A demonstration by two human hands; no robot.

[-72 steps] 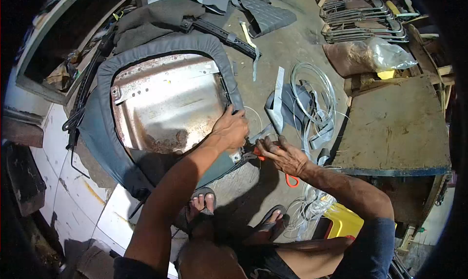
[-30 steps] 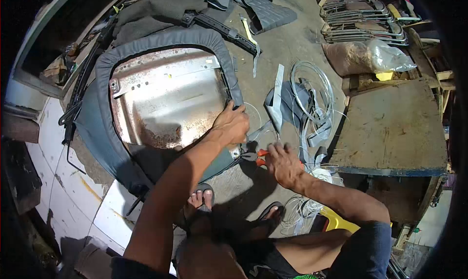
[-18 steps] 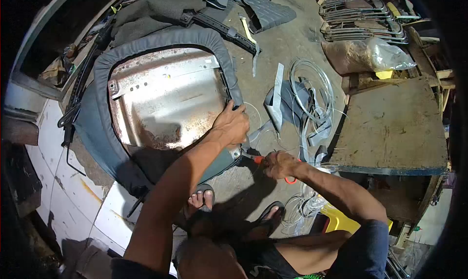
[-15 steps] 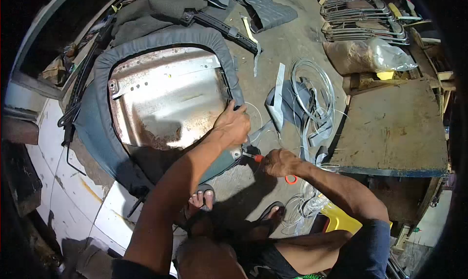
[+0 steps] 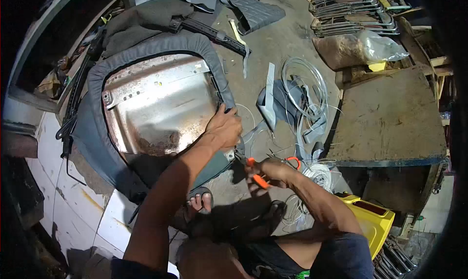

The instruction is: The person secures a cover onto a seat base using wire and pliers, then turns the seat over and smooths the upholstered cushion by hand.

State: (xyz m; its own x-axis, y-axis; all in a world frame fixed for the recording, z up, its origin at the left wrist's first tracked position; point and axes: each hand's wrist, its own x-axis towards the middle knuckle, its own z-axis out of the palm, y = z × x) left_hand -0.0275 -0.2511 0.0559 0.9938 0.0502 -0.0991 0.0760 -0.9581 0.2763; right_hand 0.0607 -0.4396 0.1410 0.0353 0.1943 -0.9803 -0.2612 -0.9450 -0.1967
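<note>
A seat cushion lies upside down, its rusty metal pan (image 5: 161,103) framed by a dark grey fabric cover (image 5: 146,49). My left hand (image 5: 223,128) is closed on the cover's right edge, with fingertips at the rim of the pan. Closed around orange-handled pliers (image 5: 258,179), my right hand (image 5: 268,171) holds their jaws at the cushion's lower right corner, by a small metal tab (image 5: 229,155). An orange loop handle, apparently of scissors (image 5: 294,162), shows beside the right hand; whether it is held too, I cannot tell.
Coiled clear wire (image 5: 319,93) and grey fabric scraps (image 5: 268,101) lie right of the cushion. Further right are a wooden board (image 5: 390,118), a plastic bag (image 5: 360,49) and stacked metal frames (image 5: 351,15). A yellow plastic piece (image 5: 370,220) sits by my right leg.
The view has shifted, so the scene sits further left. My right hand has turned, showing the orange plier handles more fully. The left hand stays on the cover's edge.
</note>
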